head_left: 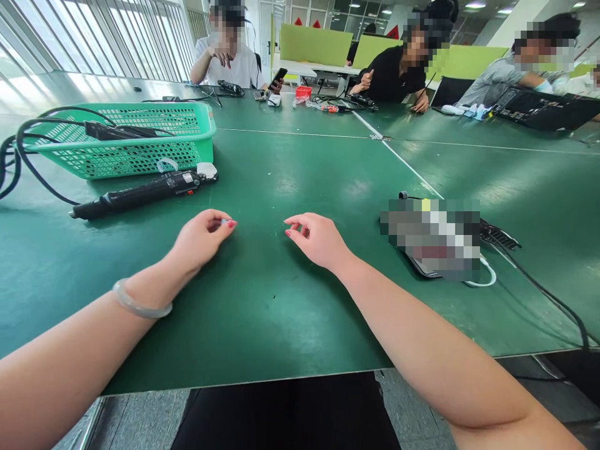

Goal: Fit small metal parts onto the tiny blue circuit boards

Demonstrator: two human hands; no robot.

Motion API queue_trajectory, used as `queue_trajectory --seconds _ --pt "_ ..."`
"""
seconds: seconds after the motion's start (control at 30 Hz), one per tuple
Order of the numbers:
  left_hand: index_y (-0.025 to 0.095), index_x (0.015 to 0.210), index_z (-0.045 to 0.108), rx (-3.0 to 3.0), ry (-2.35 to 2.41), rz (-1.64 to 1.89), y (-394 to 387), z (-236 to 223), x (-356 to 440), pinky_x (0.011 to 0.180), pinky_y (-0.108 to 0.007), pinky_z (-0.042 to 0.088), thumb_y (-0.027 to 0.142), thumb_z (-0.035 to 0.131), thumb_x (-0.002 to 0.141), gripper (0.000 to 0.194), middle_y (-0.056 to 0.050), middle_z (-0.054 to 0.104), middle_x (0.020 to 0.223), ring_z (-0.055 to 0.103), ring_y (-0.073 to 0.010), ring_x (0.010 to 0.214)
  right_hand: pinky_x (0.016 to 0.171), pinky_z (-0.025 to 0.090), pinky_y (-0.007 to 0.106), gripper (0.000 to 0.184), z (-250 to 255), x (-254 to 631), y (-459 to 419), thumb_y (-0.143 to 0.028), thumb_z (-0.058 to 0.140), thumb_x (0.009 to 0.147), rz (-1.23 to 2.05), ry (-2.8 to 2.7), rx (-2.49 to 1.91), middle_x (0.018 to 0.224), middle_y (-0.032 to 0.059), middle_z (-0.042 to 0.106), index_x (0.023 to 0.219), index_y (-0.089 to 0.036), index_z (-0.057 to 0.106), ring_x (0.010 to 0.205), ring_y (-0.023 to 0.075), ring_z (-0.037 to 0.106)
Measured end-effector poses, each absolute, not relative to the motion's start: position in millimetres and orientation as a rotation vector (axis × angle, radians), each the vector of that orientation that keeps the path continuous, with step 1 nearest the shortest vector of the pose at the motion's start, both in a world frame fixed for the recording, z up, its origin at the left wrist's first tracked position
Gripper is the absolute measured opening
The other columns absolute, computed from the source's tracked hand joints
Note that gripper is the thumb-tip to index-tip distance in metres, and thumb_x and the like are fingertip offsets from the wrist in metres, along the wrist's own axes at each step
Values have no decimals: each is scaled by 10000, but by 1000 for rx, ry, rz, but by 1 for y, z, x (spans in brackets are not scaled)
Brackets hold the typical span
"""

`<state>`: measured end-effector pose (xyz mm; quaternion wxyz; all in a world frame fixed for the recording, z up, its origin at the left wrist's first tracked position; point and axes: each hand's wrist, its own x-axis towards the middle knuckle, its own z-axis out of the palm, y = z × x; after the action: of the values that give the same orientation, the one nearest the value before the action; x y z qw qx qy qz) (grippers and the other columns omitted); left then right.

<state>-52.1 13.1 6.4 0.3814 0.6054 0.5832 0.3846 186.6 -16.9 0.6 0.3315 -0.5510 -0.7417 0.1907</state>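
My left hand (202, 236), with a pale bangle (140, 305) at its wrist, is closed in a pinch just above the green tabletop. A tiny bluish-silver bit shows between thumb and fingers, too small to name. Facing it across a short gap is my right hand (319, 240), its fingers loosely bent and the thumb apart from the forefinger, with nothing visible held. Beyond my left hand lies a black electric screwdriver (145, 195) with a cable, next to a green plastic basket (154, 156).
Another black corded tool (122, 131) lies in the basket. To the right are a blurred-out device (431, 240) and a black cable (553, 294). Across the green table (300, 169) sit several people, with a red box (303, 92) and an open black device (546, 109).
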Motion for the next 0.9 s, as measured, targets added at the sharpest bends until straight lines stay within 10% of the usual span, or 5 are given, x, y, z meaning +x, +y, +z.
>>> queue_trajectory --seconds 0.4,0.9 --pt "180 820 606 1195 999 1149 0 4 -27 969 -284 332 374 713 742 235 -52 646 1099 511 -138 1027 743 463 297 344 0 181 -19 -225 647 815 631 -2162 -1494 993 56 645 1157 -195 653 831 142 576" --pt "160 834 641 1322 734 892 -11 8 -23 788 -295 453 413 745 710 301 -19 620 860 560 -105 746 806 460 288 248 1 179 -20 -91 504 862 593 -2272 -1404 901 38 673 916 -197 722 844 139 597"
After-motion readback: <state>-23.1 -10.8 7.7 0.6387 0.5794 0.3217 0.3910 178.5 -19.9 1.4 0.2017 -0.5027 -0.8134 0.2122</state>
